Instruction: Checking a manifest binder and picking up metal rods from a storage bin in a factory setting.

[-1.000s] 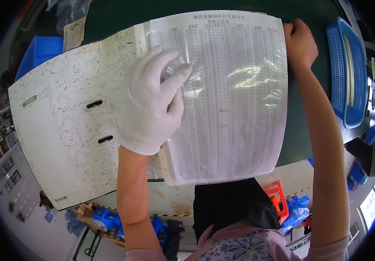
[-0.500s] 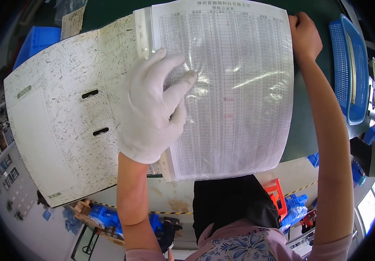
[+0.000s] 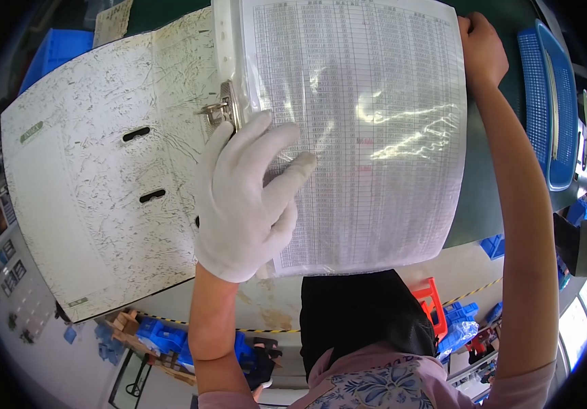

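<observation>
- Head view: your left hand [image 3: 249, 198], in a white glove, lay flat with fingers spread on the lower left part of the clear plastic sleeve [image 3: 362, 129]; thumb and index pointed up toward the metal ring clasp [image 3: 224, 109].
- The sleeve held a printed table sheet and sat on the right side of the open white lever-arch binder [image 3: 96, 198], which rested on the dark green table [image 3: 484, 204].
- Your right hand [image 3: 482, 49], bare, was curled over the sleeve's upper right corner; fingertips were tucked out of sight, so you could not tell whether they pinched the edge or only pressed it.
- Glare streaks on the plastic blurred the middle rows of the sheet; the print was too small to read anyway.
- The sleeve's top edge and the binder's top were cut off by the frame.
- The glove hid the lower ring mechanism and part of the sleeve's punched margin.
- A blue plastic basket [image 3: 546, 102] stood at the right, well apart from the binder, its far side lost in the dark rim.
</observation>
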A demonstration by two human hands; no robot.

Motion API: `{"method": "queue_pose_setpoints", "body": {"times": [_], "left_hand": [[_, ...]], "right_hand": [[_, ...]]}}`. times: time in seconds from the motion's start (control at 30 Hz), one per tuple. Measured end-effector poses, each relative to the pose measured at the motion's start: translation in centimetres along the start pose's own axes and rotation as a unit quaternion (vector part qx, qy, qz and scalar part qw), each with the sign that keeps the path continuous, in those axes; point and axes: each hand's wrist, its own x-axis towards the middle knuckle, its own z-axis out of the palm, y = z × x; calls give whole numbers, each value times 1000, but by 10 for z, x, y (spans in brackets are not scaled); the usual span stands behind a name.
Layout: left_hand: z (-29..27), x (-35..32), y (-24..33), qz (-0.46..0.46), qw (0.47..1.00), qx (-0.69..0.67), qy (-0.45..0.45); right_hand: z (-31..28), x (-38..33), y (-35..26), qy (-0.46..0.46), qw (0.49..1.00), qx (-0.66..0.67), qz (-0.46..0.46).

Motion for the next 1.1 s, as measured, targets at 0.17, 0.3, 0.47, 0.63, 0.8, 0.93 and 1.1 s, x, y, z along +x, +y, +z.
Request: {"method": "queue_pose_setpoints", "body": {"times": [0.17, 0.3, 0.47, 0.63, 0.8, 0.93, 1.1], "left_hand": [[3, -7, 1, 1, 1000, -10, 6], [8, -14, 1, -8, 999, -28, 34], [10, -15, 1, -16, 998, -40, 37], [12, -18, 0, -18, 998, -41, 51], [15, -19, 0, -10, 997, -49, 65], [13, -21, 2, -6, 997, -45, 64], [11, -28, 7, -9, 997, -43, 57]], "right_hand": [[1, 1, 1, 14, 1000, 6, 2], [-2, 1, -3, -11, 1000, -1, 20], [-9, -4, -9, -6, 1000, 9, 17], [-28, -19, -42, 80, 994, 78, -1], [-33, -21, -41, 61, 994, 87, 8], [-24, -14, -33, 82, 995, 61, -9], [-27, -19, -38, 69, 995, 74, 5]]}}
